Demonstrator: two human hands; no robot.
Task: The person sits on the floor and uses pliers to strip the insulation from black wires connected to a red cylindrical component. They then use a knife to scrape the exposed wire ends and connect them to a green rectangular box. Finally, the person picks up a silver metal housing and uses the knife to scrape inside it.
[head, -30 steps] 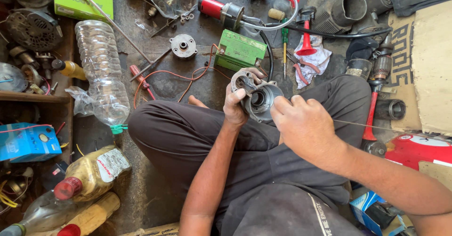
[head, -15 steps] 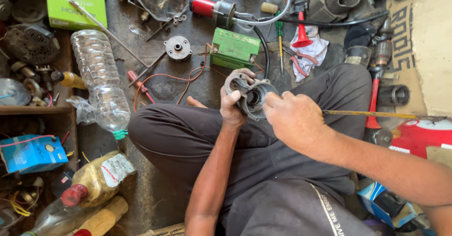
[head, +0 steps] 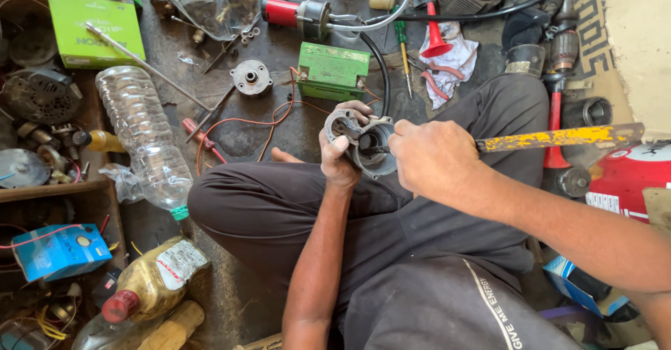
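Observation:
I sit cross-legged on a dirty workshop floor. My left hand [head: 340, 153] grips a grey metal motor housing [head: 369, 147] held above my lap. My right hand [head: 432, 156] is closed around a long flat yellow-painted blade [head: 559, 137], a worn hacksaw-like strip. Its far end sticks out to the right, and its near end goes into the housing's round opening. The fingers hide where the blade touches the metal.
A green battery [head: 333, 70] with orange wires lies ahead of me, beside a round metal cap [head: 251, 78], a clear plastic bottle [head: 145, 139] and a green screwdriver [head: 403, 48]. A white rag with pliers [head: 447, 60], oil bottles [head: 155, 281] and a blue box [head: 59, 250] surround me.
The housing and both hands stay together above my lap. The long strip in my right hand turned from edge-on to showing its yellow flat face.

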